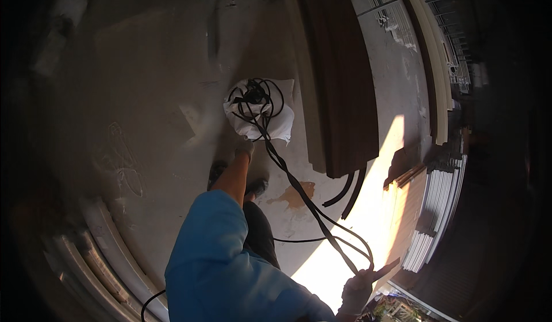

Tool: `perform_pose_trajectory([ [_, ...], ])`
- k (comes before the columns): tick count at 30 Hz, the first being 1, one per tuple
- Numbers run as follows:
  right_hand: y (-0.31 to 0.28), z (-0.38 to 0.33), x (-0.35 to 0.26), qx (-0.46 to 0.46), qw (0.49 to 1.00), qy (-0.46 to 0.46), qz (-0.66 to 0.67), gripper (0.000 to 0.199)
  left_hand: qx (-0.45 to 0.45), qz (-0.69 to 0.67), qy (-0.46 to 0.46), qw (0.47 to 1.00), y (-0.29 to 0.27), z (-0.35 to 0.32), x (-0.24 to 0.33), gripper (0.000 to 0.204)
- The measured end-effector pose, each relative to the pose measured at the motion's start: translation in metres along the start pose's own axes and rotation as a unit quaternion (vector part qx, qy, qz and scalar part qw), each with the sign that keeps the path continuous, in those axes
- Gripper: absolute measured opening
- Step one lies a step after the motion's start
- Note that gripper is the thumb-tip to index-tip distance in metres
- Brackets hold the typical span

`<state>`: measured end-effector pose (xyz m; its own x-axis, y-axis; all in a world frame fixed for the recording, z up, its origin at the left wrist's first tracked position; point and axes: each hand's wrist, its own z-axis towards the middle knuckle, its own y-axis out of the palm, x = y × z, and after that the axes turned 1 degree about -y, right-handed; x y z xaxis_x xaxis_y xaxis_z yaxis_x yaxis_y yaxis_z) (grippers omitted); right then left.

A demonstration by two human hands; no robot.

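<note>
My right hand [356, 294], in a light glove, is out at the lower right, closed round a loop of black cable [300, 191]. A dark, flat-looking end sticks out past its fingers; its kind I cannot make out. The doubled, twisted cable runs from there up to a white sack [280, 127] ahead of me. On the sack lie more black coils and a dark bunched part. At the sack's near edge, my gloved left hand [245, 146] looks closed, but what it grips, if anything, is hidden.
Long dark brown boards [339, 80] lie stacked to the right, with two black curved strips [354, 194] under their end. Pale panels [402, 201] and white profiles [440, 212] stand farther right. More long profiles [109, 247] lie at lower left. A thin black cable [299, 241] passes behind me.
</note>
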<state>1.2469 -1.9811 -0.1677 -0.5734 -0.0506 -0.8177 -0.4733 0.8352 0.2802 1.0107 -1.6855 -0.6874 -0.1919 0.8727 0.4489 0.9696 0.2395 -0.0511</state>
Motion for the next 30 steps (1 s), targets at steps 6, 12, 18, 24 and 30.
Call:
perform_pose_trajectory([
  [6, -0.051, 0.006, -0.034, -0.126, 0.972, 0.144, 0.135, 0.044, 0.019, -0.275, -0.111, 0.955, 0.037, 0.067, 0.008, 0.026],
  [12, -0.078, 0.012, -0.044, -0.333, 0.899, 0.246, 0.145, 0.064, -0.201, -0.602, -0.222, 0.740, 0.057, 0.094, 0.013, 0.028],
  [18, -0.057, 0.083, -0.057, -0.108, 0.978, 0.045, -0.173, 0.025, -0.161, -0.679, -0.168, 0.697, 0.033, 0.068, 0.016, 0.025],
  [24, 0.079, 0.217, 0.048, -0.063, 0.776, -0.155, -0.608, 0.014, -0.275, -0.611, -0.100, 0.736, -0.018, -0.028, -0.001, 0.019],
  [30, 0.232, 0.289, 0.324, -0.346, 0.720, 0.076, -0.596, 0.031, -0.140, -0.504, -0.069, 0.850, -0.015, -0.098, 0.003, 0.017],
])
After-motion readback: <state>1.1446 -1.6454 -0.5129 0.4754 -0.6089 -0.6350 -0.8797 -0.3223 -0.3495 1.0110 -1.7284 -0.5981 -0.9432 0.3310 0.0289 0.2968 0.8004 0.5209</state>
